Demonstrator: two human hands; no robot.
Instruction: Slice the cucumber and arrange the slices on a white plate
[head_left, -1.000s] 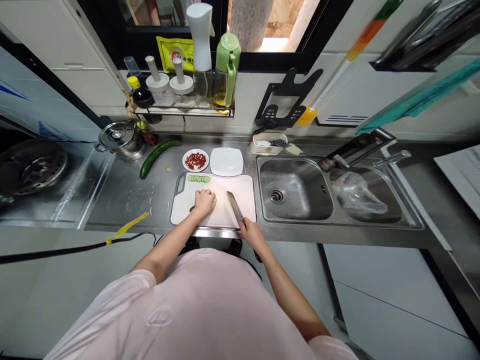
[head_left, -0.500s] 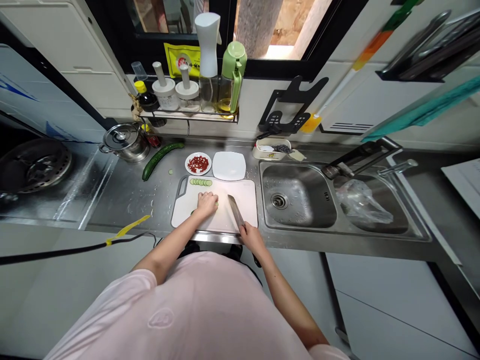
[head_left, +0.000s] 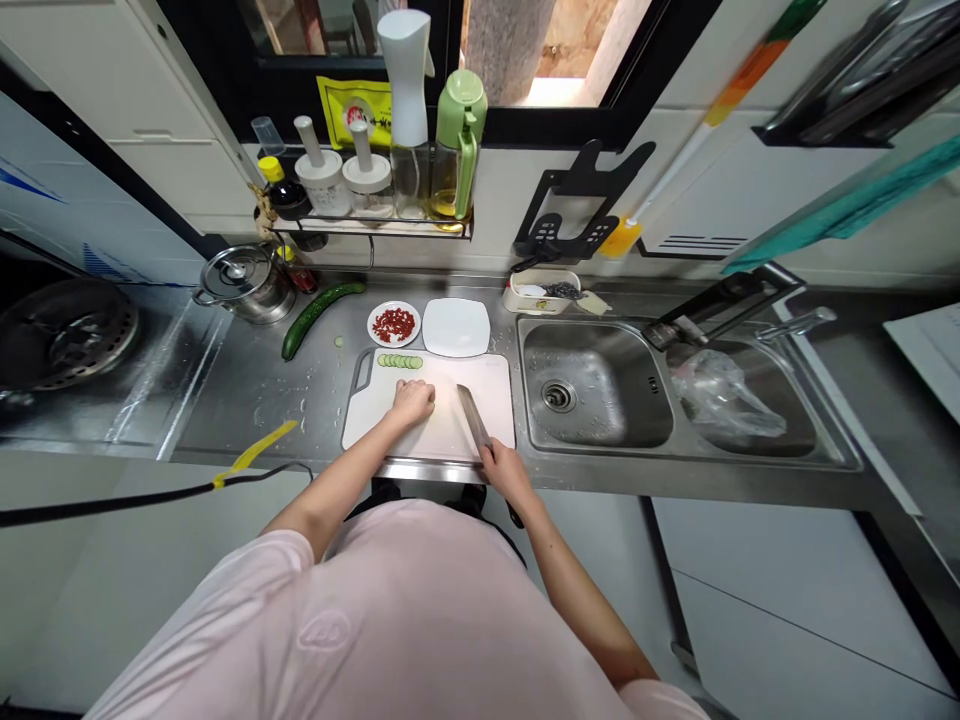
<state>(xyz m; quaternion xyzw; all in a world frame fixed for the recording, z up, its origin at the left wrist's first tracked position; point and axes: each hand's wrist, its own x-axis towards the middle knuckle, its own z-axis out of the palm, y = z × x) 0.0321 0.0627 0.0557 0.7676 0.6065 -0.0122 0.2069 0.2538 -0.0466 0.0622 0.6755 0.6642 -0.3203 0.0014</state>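
Note:
My left hand (head_left: 413, 402) is closed, fingers curled down on the white cutting board (head_left: 382, 432). A piece of cucumber lies under it, hidden by the hand now. A row of thin cucumber slices (head_left: 400, 361) lies just beyond, along the board's far edge. My right hand (head_left: 507, 472) grips the handle of a kitchen knife (head_left: 473, 415) at the board's near right edge. Its blade points away from me over the board, apart from my left hand. Behind the board stand a plate of chopped red pieces (head_left: 394, 325) and a bare white plate (head_left: 456, 327).
A whole cucumber (head_left: 319, 318) lies back left, near a steel pot (head_left: 244, 283). To the right is a double sink (head_left: 600, 390) with a plastic bag (head_left: 724, 392) in it. Bottles stand on a rack (head_left: 375, 228) above the counter. A strapped cable (head_left: 247, 480) crosses the left front.
My left hand has shifted slightly, and the green bits that showed at its edges are covered now. The knife and my right hand have hardly moved. The whole view has shifted a little.

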